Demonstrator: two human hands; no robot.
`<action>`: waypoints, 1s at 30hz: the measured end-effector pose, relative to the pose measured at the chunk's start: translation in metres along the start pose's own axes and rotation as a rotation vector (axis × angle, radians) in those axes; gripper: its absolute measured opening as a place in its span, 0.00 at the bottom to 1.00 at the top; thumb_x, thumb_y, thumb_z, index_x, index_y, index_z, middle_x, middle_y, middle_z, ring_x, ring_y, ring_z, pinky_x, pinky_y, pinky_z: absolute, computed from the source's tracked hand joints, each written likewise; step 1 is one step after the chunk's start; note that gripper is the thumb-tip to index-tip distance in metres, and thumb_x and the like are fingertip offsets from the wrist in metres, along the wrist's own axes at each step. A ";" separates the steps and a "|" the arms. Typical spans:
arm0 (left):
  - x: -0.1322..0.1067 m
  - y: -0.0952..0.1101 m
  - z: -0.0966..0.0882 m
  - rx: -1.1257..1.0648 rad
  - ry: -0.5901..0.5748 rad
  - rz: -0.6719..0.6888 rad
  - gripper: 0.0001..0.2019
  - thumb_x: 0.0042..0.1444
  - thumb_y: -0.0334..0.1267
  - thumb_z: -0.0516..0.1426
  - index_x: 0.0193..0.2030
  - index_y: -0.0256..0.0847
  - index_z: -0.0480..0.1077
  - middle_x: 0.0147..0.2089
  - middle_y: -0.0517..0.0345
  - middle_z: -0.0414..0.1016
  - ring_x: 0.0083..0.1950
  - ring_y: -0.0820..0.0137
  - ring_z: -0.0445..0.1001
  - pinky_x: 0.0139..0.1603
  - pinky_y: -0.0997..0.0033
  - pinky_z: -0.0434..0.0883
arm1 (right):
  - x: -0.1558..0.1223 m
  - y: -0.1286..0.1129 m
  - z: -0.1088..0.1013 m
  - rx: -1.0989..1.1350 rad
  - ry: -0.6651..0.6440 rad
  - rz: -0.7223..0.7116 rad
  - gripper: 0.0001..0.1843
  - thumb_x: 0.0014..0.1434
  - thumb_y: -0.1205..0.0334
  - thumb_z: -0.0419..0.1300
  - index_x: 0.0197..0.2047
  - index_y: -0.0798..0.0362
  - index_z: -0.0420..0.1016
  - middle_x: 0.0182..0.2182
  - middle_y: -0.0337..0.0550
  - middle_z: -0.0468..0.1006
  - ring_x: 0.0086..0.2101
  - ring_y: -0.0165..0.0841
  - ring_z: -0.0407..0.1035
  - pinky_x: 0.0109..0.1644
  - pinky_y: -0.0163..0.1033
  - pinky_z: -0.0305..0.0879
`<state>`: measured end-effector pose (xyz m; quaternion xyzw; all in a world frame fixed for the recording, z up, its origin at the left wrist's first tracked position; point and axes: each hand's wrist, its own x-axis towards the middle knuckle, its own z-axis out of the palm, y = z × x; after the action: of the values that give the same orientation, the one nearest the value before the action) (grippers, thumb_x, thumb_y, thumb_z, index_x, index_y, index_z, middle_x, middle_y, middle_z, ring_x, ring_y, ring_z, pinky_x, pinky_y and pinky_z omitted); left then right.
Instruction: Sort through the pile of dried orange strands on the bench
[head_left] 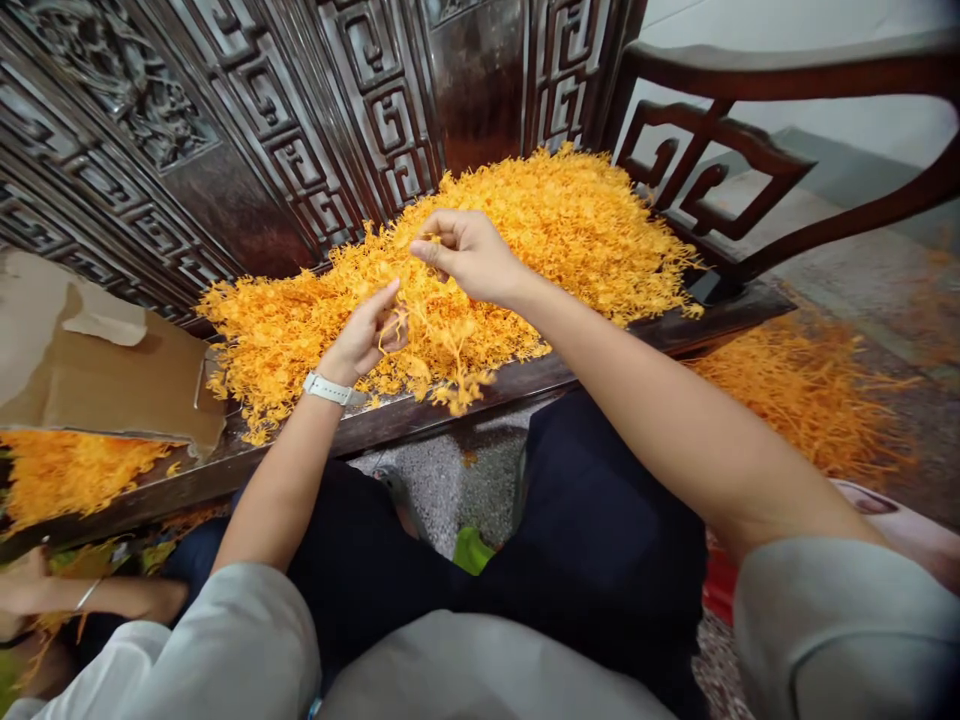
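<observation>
A long heap of orange, stringy strands that look like cordyceps (570,230) lies on the dark wooden bench seat. My left hand (367,335), with a pale watch band (330,388) at the wrist, is above the front of the heap. Its index finger points up, and the other fingers curl round thin orange strands. To its right, my right hand (472,255) pinches a small orange piece between thumb and fingertips. A loose cordyceps clump (454,375) hangs below and between my hands; whether either hand bears it is unclear.
A carved dark backrest (480,90) rises behind the heap, with an armrest (795,70) at right. A torn cardboard box (127,370) sits at left. More orange strands (810,400) lie at right. Another person's forearm (112,597) shows at lower left.
</observation>
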<state>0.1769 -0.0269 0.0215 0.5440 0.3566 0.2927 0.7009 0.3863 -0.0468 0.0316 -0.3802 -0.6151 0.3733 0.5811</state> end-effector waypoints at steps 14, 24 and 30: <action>-0.003 -0.008 -0.018 -0.261 0.299 0.266 0.16 0.66 0.52 0.64 0.37 0.44 0.65 0.32 0.60 0.77 0.33 0.73 0.78 0.38 0.73 0.73 | -0.001 -0.008 0.042 0.349 -0.025 0.381 0.20 0.67 0.48 0.69 0.32 0.53 0.72 0.20 0.33 0.64 0.22 0.24 0.56 0.25 0.32 0.56; -0.027 0.000 -0.047 0.151 0.140 0.126 0.21 0.66 0.57 0.60 0.35 0.41 0.71 0.20 0.68 0.54 0.19 0.78 0.49 0.21 0.74 0.49 | 0.021 0.008 0.034 0.372 0.141 0.420 0.27 0.63 0.37 0.69 0.30 0.49 0.64 0.21 0.32 0.61 0.22 0.25 0.53 0.25 0.35 0.56; -0.029 -0.001 -0.068 0.413 0.136 0.211 0.25 0.63 0.62 0.62 0.32 0.38 0.76 0.20 0.67 0.50 0.21 0.77 0.48 0.24 0.73 0.46 | 0.026 0.028 0.034 0.297 0.178 0.423 0.26 0.60 0.39 0.72 0.28 0.50 0.70 0.21 0.33 0.59 0.22 0.25 0.43 0.23 0.36 0.46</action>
<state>0.1045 -0.0127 0.0152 0.6891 0.3965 0.3209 0.5148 0.3528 -0.0124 0.0161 -0.4421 -0.4072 0.5378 0.5912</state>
